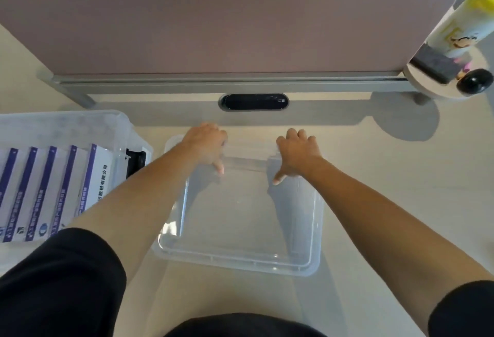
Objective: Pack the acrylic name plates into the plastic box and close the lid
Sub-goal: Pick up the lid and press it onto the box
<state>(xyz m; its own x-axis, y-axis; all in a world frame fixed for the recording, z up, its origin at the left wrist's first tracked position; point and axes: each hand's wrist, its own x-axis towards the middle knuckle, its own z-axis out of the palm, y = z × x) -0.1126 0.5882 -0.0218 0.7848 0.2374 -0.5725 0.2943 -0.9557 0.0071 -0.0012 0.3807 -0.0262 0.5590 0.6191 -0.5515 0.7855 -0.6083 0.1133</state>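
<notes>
A clear plastic box stands empty on the desk right in front of me. My left hand and my right hand both grip its far wall, fingers curled over the far rim and thumbs pointing down inside. Several acrylic name plates, white with purple stripes and printed text, lie side by side at the left. They rest in a second clear plastic piece with a black latch. I cannot tell whether that piece is the lid or another box.
A pink-grey divider panel runs along the back of the desk, with a black oval cable port in front of it. At the back right a yellow-white bottle and a black knob sit on a round stand.
</notes>
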